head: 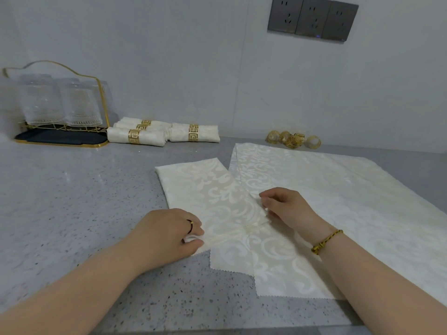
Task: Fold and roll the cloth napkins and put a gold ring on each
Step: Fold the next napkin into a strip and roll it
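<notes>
Head view: the folded napkin (208, 189), a long strip at centre frame pointing from the hands toward upper left, has its near end pinched in the grip of left hand (164, 235) and right hand (287, 206), so uneven rolling could skew it or drag the flat napkins (326, 189) beneath
</notes>
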The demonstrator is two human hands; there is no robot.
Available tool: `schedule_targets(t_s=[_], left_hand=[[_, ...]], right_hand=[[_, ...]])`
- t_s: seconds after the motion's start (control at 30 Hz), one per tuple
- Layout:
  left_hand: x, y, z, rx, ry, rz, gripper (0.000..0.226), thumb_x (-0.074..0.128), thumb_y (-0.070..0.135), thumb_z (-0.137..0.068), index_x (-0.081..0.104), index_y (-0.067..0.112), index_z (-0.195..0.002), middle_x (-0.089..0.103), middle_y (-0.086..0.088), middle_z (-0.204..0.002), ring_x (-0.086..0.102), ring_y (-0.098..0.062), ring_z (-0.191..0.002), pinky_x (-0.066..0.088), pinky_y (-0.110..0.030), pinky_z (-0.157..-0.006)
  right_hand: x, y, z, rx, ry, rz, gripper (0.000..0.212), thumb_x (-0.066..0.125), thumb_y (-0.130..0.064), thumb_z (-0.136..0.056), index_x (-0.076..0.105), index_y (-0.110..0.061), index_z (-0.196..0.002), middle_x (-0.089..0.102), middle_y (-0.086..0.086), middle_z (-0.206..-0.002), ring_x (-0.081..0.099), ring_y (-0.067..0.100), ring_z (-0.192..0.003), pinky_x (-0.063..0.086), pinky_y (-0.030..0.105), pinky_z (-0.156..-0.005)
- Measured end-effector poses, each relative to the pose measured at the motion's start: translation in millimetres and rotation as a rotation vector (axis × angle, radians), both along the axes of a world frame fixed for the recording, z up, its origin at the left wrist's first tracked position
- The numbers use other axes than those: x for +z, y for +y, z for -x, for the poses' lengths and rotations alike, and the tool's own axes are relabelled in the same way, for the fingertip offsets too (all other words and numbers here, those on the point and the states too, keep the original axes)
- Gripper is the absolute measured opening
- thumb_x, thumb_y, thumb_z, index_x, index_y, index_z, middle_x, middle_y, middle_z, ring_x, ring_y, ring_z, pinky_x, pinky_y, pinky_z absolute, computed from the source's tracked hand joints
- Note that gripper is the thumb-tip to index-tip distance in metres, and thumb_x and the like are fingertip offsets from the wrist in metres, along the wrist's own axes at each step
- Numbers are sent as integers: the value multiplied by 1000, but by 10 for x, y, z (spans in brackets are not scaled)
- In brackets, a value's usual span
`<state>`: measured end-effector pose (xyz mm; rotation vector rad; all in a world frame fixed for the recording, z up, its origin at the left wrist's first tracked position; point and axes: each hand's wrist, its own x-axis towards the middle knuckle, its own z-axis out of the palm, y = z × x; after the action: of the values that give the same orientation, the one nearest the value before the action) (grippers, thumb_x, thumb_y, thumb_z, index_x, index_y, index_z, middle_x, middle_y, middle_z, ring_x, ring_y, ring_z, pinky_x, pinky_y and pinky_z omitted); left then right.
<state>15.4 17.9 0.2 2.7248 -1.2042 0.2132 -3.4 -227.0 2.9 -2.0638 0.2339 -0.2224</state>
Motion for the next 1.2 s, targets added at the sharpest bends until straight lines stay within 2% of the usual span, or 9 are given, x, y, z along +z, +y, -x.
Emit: schedule_targets(t_s=[0.13,0.27,0.4,0.6,0.63,0.67,0.7,1.03,1.2], left_hand=[[-164,66,-172,22,63,152,70,16,64,-59,59,44,-111,28,47,-103,13,30,-99,18,14,-70],[-128,135,-224,87,230,141,28,46,46,-87,62,39,-110,28,48,-92,21,41,-91,22,11,-74],[-69,131,-171,87,226,155,107,5,97,-38,56,44,-116,29,46,-101,32,30,-94,19,13,-75],[-176,60,-116,67,147,110,115,0,98,-32,46,47,-124,19,46,-103,21,23,-105,16,13,-76],[-122,-12,-95,54,183,117,141,-30,67,-7,45,46,-124,18,47,-102,22,22,-107,15,14,-75],[-181,17,-141,20,232,80,58,47,25,-71,45,45,-125,18,45,-103,23,22,-108,14,15,-75],[-138,-27,-105,25,201,116,66,43,77,-70,44,44,-126,20,43,-106,23,21,-108,13,15,-74],[-121,62,-194,65,157,84,71,14,70,-72,51,37,-123,47,25,-130,42,10,-113,25,0,-85],[-87,170,-260,148,238,316,12,43,35,-94,54,39,-90,65,7,-99,58,-10,-92,40,-11,-73]], right_hand=[[113,64,-140,56,94,150,14,59,-23,-88,54,-18,-100,52,-3,-69,48,6,-61,37,11,-57],[-40,147,-195,76,85,153,18,62,-22,-85,56,-17,-101,51,-8,-60,50,2,-50,41,21,-62],[-133,157,-202,123,14,145,23,57,-10,-86,55,-19,-107,45,-8,-54,46,0,-40,40,18,-55],[-167,105,-245,134,-46,246,30,50,-2,-86,57,-23,-106,42,-4,-58,43,4,-45,40,24,-58],[-170,92,-248,142,-52,270,30,49,-3,-86,57,-23,-106,43,-3,-59,43,6,-47,40,24,-58],[-166,81,-252,148,-59,290,29,49,-3,-87,58,-22,-107,43,-2,-59,42,8,-48,39,23,-58],[-175,75,-247,154,-62,308,29,48,-4,-87,59,-21,-108,42,-1,-59,40,10,-50,38,20,-57],[-128,172,-130,215,-174,662,26,62,-23,-85,66,-15,-109,44,1,-132,36,19,-123,25,17,-98],[-71,344,-50,526,-250,670,56,51,-54,-71,70,-9,-100,68,0,-101,52,7,-98,34,7,-85]])
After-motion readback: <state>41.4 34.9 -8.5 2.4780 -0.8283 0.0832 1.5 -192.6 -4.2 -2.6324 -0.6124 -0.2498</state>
